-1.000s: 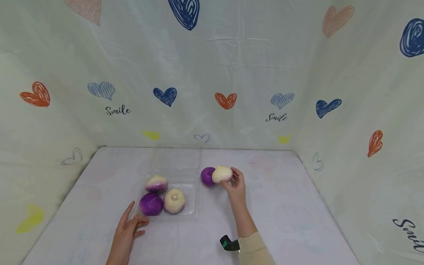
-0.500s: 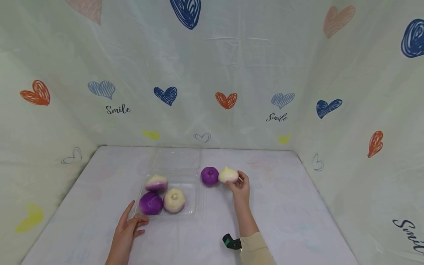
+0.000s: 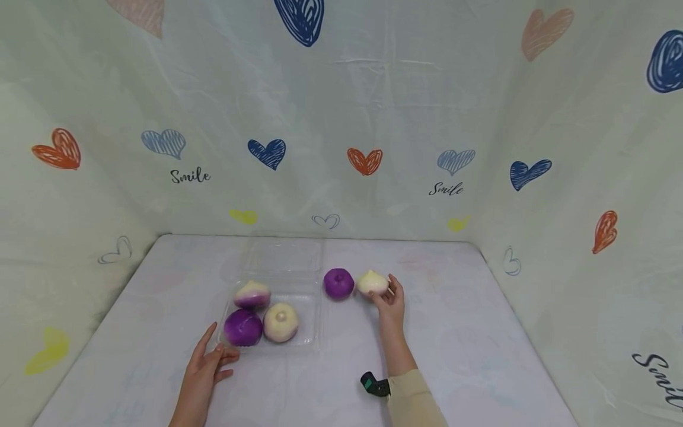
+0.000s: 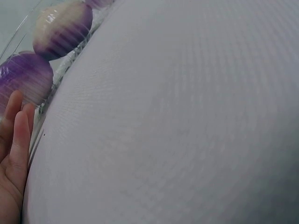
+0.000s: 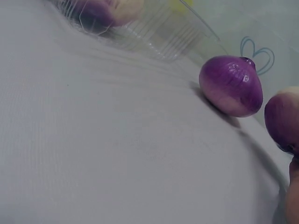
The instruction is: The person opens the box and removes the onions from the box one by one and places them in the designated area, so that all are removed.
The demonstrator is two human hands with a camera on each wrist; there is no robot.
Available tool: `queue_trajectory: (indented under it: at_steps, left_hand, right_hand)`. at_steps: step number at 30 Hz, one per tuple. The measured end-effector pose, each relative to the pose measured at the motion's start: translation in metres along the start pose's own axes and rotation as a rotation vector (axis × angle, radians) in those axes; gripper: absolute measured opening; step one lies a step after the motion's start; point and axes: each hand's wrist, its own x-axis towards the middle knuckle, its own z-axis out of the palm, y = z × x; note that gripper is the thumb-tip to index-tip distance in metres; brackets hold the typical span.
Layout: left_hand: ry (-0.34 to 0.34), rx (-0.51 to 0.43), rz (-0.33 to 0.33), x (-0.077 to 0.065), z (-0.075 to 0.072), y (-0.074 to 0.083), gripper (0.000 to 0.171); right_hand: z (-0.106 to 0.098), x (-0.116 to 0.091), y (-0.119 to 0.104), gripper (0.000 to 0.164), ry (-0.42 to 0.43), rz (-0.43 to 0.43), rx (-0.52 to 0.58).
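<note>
My right hand (image 3: 392,305) holds a cream-and-purple onion (image 3: 372,283) between thumb and fingers, to the right of the box. Just left of it, with a small gap, a purple onion (image 3: 338,284) rests on the table. In the right wrist view the held onion (image 5: 284,119) is cut off by the frame's edge. My left hand (image 3: 201,370) rests at the near left corner of a clear plastic box (image 3: 306,302), fingers mostly straight. Inside that box lie a purple onion (image 3: 243,328), a cream onion (image 3: 281,323) and a cream-and-purple onion (image 3: 252,295).
The box's clear lid (image 3: 285,255) lies folded back behind it. A black wrist device (image 3: 375,384) sits by the right sleeve (image 3: 416,397). White cloth covers the table (image 3: 469,332), and a curtain with printed hearts (image 3: 365,162) hangs around its back and sides.
My right hand has moved a little to the right with the cream-and-purple onion, away from the purple one, which now shows whole. The left hand stays at the box corner.
</note>
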Motion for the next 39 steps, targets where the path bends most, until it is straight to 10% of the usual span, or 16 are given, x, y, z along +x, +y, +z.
queue_trajectory:
  at_steps: [39]
  left_hand:
    - [0.003, 0.029, 0.006, 0.001, 0.000, -0.002, 0.065]
  right_hand:
    - [0.002, 0.014, 0.020, 0.070, 0.050, -0.082, -0.148]
